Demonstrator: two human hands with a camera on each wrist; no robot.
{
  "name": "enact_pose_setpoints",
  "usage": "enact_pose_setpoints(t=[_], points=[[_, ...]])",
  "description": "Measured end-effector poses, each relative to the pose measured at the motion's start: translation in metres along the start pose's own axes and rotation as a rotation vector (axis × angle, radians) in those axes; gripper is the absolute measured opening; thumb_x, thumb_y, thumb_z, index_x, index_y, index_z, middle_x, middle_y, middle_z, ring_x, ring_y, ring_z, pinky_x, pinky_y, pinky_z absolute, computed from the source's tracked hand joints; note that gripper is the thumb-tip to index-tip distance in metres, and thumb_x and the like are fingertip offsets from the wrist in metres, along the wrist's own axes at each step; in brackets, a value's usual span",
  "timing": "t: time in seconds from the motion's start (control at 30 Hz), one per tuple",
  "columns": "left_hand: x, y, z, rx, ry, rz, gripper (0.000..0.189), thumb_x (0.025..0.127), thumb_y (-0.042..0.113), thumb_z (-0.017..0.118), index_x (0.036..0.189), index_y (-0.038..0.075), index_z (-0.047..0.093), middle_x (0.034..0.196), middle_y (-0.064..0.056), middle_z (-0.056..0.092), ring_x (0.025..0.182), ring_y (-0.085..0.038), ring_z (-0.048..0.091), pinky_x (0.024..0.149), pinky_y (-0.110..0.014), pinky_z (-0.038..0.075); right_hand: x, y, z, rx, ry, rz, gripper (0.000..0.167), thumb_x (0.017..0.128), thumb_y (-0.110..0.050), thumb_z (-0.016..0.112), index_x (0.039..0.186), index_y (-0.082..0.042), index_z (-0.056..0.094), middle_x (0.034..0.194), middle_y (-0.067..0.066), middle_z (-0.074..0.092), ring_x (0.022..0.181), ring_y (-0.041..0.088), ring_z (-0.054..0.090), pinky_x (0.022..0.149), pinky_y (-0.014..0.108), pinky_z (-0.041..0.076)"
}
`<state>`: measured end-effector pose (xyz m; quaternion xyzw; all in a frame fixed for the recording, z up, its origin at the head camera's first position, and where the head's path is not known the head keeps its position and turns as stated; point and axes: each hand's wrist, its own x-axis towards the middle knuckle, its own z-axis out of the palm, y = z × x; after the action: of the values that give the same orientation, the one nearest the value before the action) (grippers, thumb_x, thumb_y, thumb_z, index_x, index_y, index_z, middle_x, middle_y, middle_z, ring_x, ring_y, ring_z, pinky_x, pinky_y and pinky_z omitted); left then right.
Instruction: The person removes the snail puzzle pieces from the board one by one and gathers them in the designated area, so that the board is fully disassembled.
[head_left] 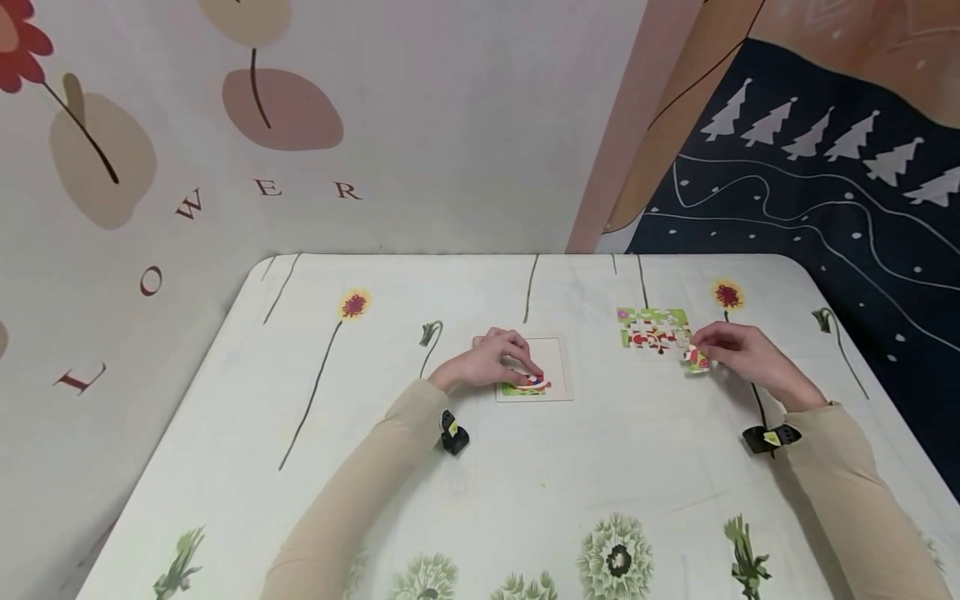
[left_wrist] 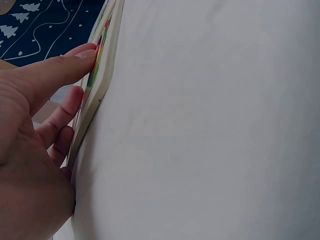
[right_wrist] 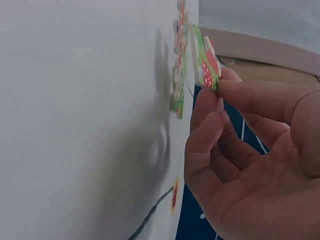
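Observation:
A pale, shallow puzzle board [head_left: 557, 367] lies on the table in front of me, with several colourful pieces [head_left: 517, 389] along its near edge. My left hand [head_left: 483, 364] rests over the board's left part. Its thumb [left_wrist: 82, 60] and a fingertip touch the colourful pieces there, and the palm hides some of the board. To the right, my right hand [head_left: 750, 358] pinches a green and red jigsaw piece [right_wrist: 202, 60] between thumb and fingers. That piece is raised off the table, beside the near right corner of a cluster of jigsaw pieces [head_left: 652, 327].
The white tablecloth [head_left: 600, 467] has printed flowers and stems. Behind the table hangs a pale cloth [head_left: 465, 167] with printed letters, and at the right a dark blue cloth [head_left: 802, 192] with white trees. Each wrist wears a small black camera [head_left: 453, 433].

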<state>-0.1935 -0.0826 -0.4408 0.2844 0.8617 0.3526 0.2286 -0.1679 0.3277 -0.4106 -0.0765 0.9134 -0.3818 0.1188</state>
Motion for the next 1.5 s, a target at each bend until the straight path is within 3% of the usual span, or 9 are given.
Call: enact_pose_setpoints(t=[0.37,0.57,1.07,1.33,1.5], points=[[0.0,0.002,0.001,-0.01,0.001,-0.001,0.021,0.089,0.014,0.072,0.108,0.017,0.079,0.124,-0.003,0.057,0.127,-0.026,0.034,0.106,-0.049,0.016,0.007,0.009,-0.001,-0.019,-0.024,0.066,0.027,0.102,-0.013,0.054,0.121,0.005,0.061,0.104,0.008,0.066,0.077,0.005,0.051,0.065,0.025,0.045],[0.0,0.002,0.001,-0.016,0.0,-0.002,0.021,0.088,0.013,0.072,0.108,0.017,0.079,0.124,-0.003,0.057,0.127,-0.026,0.034,0.107,-0.049,0.016,0.009,0.012,-0.001,-0.018,-0.038,0.073,0.026,0.101,-0.011,0.055,0.12,0.004,0.062,0.105,0.008,0.065,0.079,0.005,0.05,0.066,0.024,0.046],[-0.004,0.005,0.001,-0.001,0.01,-0.026,0.02,0.089,0.013,0.073,0.107,0.017,0.079,0.127,-0.005,0.057,0.129,-0.027,0.035,0.109,-0.051,0.017,0.005,0.01,0.001,-0.043,-0.012,0.112,0.03,0.101,-0.017,0.055,0.121,0.005,0.061,0.116,0.024,0.065,0.079,0.007,0.052,0.065,0.024,0.046],[-0.007,0.008,-0.001,0.046,0.024,0.012,0.021,0.089,0.014,0.073,0.108,0.018,0.078,0.126,-0.005,0.06,0.126,-0.027,0.04,0.103,-0.047,0.024,0.001,0.002,0.005,0.001,-0.004,0.093,0.032,0.102,-0.022,0.055,0.123,0.002,0.06,0.107,0.009,0.066,0.079,0.006,0.056,0.067,0.026,0.046],[-0.012,0.008,-0.004,0.088,0.044,0.039,0.021,0.089,0.013,0.072,0.108,0.017,0.078,0.125,-0.006,0.063,0.124,-0.027,0.043,0.098,-0.044,0.025,0.002,-0.005,0.012,0.026,0.01,0.022,0.03,0.102,-0.018,0.056,0.122,0.003,0.062,0.114,0.018,0.065,0.079,0.003,0.057,0.066,0.026,0.044]])
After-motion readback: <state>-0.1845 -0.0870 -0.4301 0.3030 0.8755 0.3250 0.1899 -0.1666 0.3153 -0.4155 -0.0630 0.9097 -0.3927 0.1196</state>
